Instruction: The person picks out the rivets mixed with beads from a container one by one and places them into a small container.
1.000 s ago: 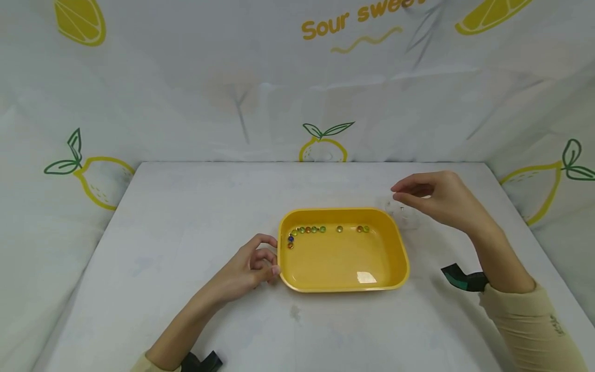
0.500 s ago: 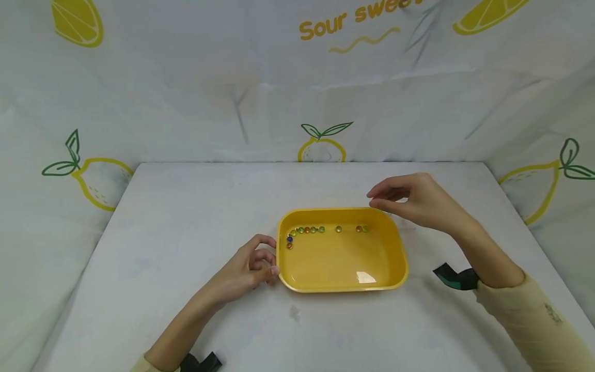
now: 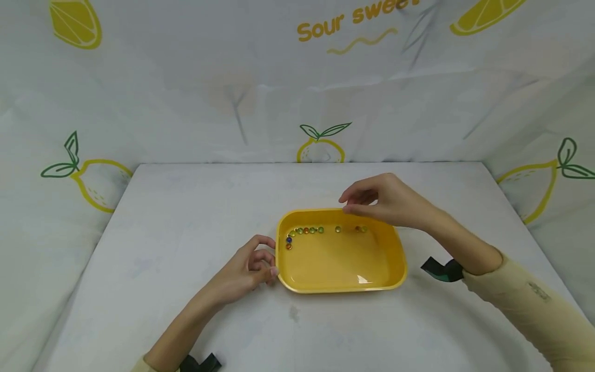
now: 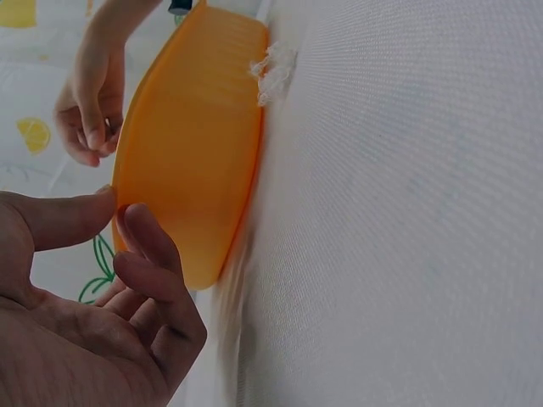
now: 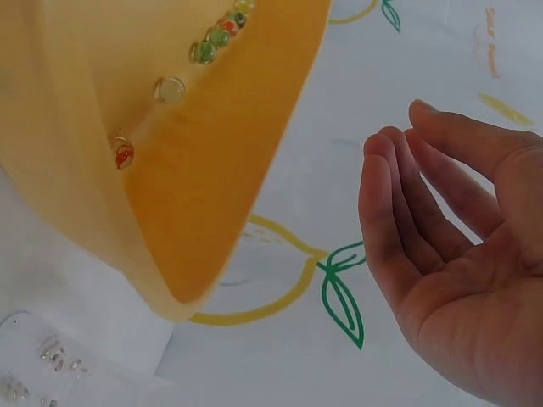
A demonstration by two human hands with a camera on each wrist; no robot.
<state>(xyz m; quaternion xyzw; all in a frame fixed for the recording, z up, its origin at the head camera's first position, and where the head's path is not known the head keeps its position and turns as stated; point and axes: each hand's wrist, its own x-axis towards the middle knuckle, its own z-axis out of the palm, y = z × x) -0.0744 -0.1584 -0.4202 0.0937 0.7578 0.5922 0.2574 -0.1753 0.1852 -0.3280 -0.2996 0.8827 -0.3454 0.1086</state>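
Note:
A yellow tray stands on the white table, with several coloured glass marbles along its far wall and left corner. My left hand grips the tray's left end; the left wrist view has its thumb and index finger at the rim. Over the far rim hovers my right hand, thumb and fingers loosely bent toward each other. Nothing shows between its fingertips in the right wrist view, where the marbles lie beyond the tray's rim.
A clear container with small shiny contents sits beyond the tray's right end; in the head view the right hand and wrist hide it. A cloth printed with lemons hangs behind the table.
My right hand has moved left, from over the clear container to above the tray's far rim. The left hand keeps its hold on the tray, and the marbles lie as before.

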